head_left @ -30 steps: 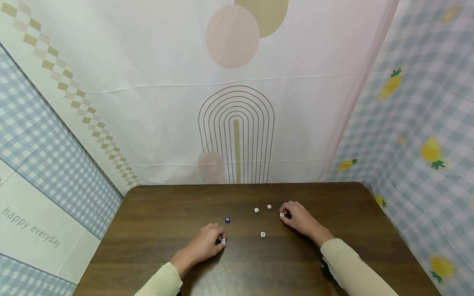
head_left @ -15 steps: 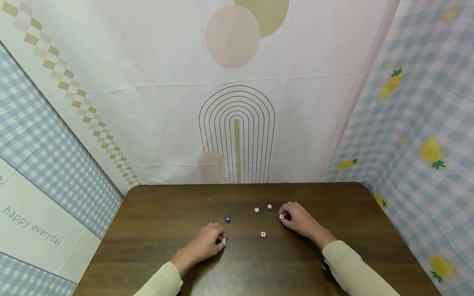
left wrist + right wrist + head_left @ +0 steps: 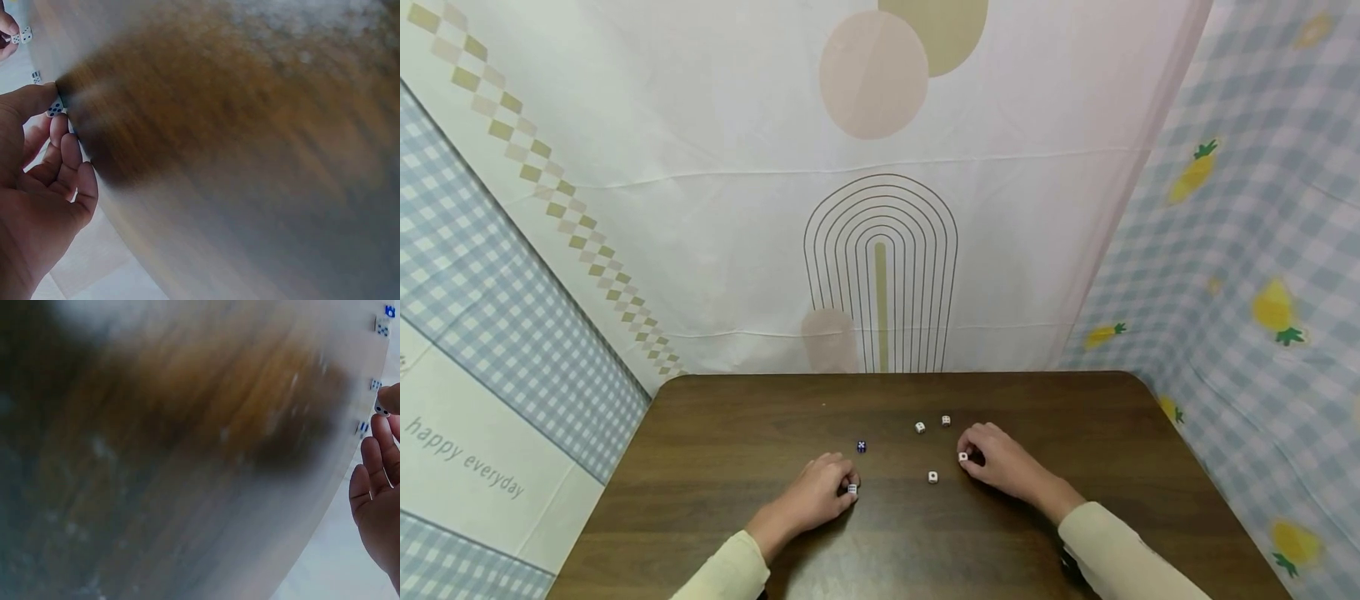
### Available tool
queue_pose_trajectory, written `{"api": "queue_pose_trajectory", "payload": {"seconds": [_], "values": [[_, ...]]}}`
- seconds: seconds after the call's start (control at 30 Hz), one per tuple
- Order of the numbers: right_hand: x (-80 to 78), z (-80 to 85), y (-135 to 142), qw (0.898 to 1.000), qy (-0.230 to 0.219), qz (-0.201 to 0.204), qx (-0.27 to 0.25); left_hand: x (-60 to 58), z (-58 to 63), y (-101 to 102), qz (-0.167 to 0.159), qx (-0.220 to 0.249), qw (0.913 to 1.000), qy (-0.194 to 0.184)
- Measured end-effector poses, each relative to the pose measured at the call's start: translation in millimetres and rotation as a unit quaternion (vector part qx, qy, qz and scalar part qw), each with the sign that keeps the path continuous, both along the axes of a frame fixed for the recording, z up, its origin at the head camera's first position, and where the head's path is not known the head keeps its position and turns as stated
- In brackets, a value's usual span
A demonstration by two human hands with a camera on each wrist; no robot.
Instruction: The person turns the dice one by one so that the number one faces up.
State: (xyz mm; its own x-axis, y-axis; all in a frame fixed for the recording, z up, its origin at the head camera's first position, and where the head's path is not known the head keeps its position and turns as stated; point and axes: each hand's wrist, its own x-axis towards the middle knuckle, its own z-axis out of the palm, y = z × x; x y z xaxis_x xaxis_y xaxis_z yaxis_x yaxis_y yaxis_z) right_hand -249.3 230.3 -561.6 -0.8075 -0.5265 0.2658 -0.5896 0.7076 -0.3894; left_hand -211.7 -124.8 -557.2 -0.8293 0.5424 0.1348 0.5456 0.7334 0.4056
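Note:
My left hand (image 3: pixel 816 493) pinches a white die (image 3: pixel 852 489) between thumb and fingers, low over the tabletop at centre left. That die (image 3: pixel 55 107) also shows at the fingertips in the left wrist view, its dots facing the camera. On the right, my right hand (image 3: pixel 1002 462) pinches another white die (image 3: pixel 963 457), partly covered by the thumb in the right wrist view. Between the hands lie a blue die (image 3: pixel 861 447) near the left fingers and a white die (image 3: pixel 932 477) closer to the right hand. Two more white dice, one left (image 3: pixel 920 427) and one right (image 3: pixel 946 421), lie farther back.
The brown wooden table (image 3: pixel 895 550) has rounded back corners. Behind it hangs a pale printed cloth (image 3: pixel 737 250), and checked cloths flank both sides, the right one (image 3: pixel 1240 242) with pineapple prints.
My right hand has moved toward me and slightly left, carrying its white die along. The left hand and the loose dice have stayed in place.

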Motion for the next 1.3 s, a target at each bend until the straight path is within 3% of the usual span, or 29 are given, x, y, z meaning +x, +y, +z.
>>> {"api": "queue_pose_trajectory", "payload": {"seconds": [0.17, 0.63, 1.07, 1.3], "values": [[7.6, 1.0, -7, 1.000, -0.011, 0.017, 0.005, 0.8, -1.2, 0, 0.002, -0.001, 1.0000, 0.005], [14.0, 0.6, -24, 0.998, 0.015, 0.053, 0.024, -0.5, -0.4, 0, 0.002, -0.001, 1.0000, 0.002], [15.8, -3.9, -29, 0.998, 0.026, 0.060, 0.015, -1.0, -1.3, 0, 0.005, -0.008, 1.0000, 0.002], [17.0, -5.5, -30, 0.999, 0.001, 0.053, 0.014, 0.5, -0.2, 0, 0.004, -0.006, 1.0000, -0.004]]}}
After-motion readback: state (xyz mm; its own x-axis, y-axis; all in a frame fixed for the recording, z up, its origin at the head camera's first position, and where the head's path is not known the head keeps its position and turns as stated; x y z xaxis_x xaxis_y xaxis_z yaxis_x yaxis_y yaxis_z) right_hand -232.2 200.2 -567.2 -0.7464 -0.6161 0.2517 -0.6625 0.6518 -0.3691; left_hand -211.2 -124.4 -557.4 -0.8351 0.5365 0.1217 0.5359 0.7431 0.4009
